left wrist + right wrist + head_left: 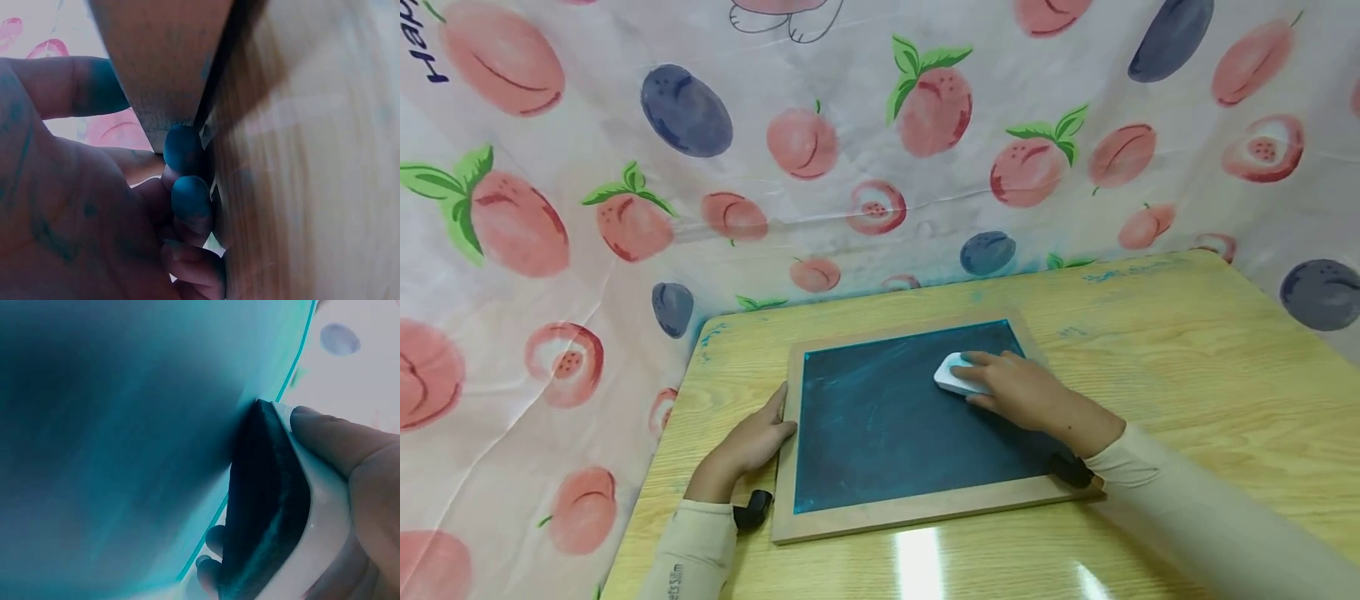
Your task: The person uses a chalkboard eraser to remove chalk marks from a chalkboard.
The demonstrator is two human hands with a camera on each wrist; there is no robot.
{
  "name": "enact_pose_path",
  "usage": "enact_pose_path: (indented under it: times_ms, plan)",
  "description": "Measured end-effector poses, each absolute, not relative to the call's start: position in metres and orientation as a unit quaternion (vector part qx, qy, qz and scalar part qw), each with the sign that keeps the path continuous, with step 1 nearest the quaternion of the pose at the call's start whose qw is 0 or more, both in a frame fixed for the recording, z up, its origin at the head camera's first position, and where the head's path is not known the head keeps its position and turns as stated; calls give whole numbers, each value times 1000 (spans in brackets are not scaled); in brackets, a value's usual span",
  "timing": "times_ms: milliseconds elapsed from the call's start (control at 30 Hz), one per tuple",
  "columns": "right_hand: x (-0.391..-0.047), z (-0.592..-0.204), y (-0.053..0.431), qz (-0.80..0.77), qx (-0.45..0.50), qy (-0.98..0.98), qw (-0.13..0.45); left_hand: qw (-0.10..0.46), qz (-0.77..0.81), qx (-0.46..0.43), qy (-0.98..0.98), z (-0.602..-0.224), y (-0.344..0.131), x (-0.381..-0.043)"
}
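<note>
A chalkboard [880, 442] in a pale wooden frame [910, 510] lies on the table, with faint chalk smears on its dark surface. At the frame's left side, my left hand [752, 442] grips the edge, thumb on one side and fingers curled against it. Blue-green chalk dust coats those fingertips [190, 197]. My right hand [1026, 387] holds a white-backed board eraser [951, 379] over the board's upper right part. Its dark felt [262, 506] faces the board in the right wrist view and looks tilted; whether it all touches cannot be told.
The wooden table [1195, 358] carries blue-green chalk marks [1127, 271] near its back edge. Behind it and at the left hangs a fruit-patterned cloth [850, 75]. A black wrist strap piece [752, 510] sits by the left sleeve, close to the frame.
</note>
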State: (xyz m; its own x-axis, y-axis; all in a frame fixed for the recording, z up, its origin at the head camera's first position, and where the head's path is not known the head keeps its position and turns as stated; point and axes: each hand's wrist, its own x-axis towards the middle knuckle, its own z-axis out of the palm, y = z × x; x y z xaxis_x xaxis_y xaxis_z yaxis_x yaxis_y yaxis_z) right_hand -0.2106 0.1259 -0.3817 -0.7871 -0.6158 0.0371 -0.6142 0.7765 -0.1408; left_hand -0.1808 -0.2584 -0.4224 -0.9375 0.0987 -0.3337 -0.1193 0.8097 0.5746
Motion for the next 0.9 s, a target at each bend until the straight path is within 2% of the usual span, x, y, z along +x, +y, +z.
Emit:
enact_pose_path:
  times_ms: [200, 500, 700, 900]
  plan:
    - [-222, -383, 165, -65, -259, 963, -20, 180, 303, -12, 936, -422, -264, -179]
    - [-223, -384, 173, -75, -260, 962, -24, 179, 310, -8, 934, -422, -262, -179]
    - [-214, -385, 156, -78, -292, 953, -23, 179, 308, -5, 934, -421, -260, -180]
    - [-184, -383, 113, -78, -349, 934, -16, 180, 303, -4, 936, -421, -258, -180]
